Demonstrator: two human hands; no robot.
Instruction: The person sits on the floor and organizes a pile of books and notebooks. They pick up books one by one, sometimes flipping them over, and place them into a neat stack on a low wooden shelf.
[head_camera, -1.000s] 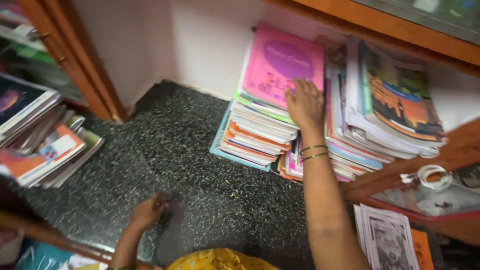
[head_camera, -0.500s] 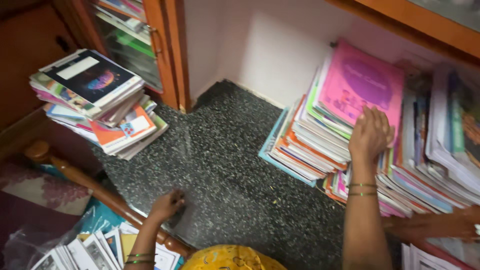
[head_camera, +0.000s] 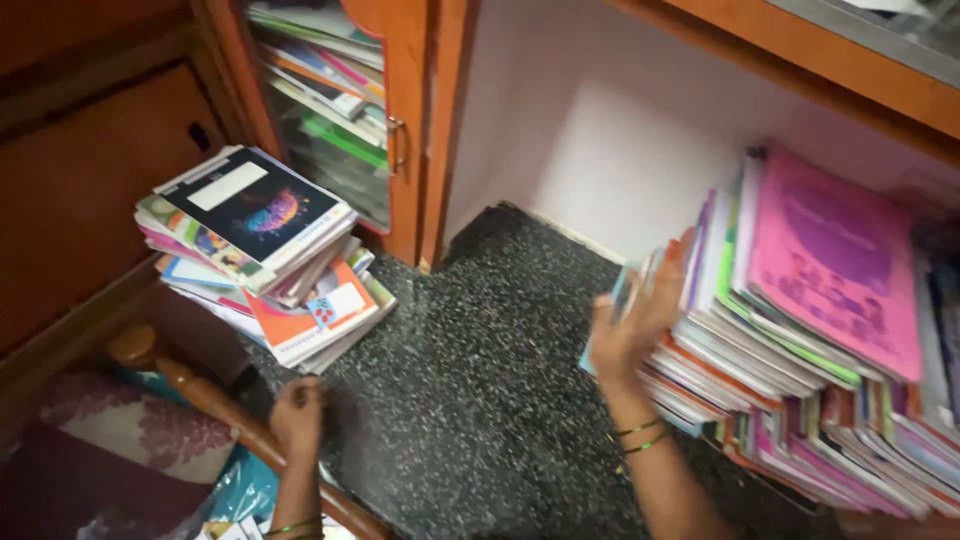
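My right hand (head_camera: 632, 322), with green bangles on the wrist, is pressed with spread fingers against the left side of a tall leaning stack of books (head_camera: 760, 340). A pink book (head_camera: 835, 260) lies on top of that stack. The hand is blurred by motion. My left hand (head_camera: 297, 415) rests on the dark speckled stone shelf (head_camera: 470, 390) near its front edge, fingers curled, holding nothing.
A second pile of books with a dark cover (head_camera: 250, 210) on top sits at the shelf's left end. Behind it stands a wooden cabinet with a glass door (head_camera: 340, 100) full of books. A wooden chair arm (head_camera: 190, 390) lies below the left hand.
My right hand has come off the pink cover and moved down to the left side of the stack. The view has swung left. My left hand has stayed on the stone.
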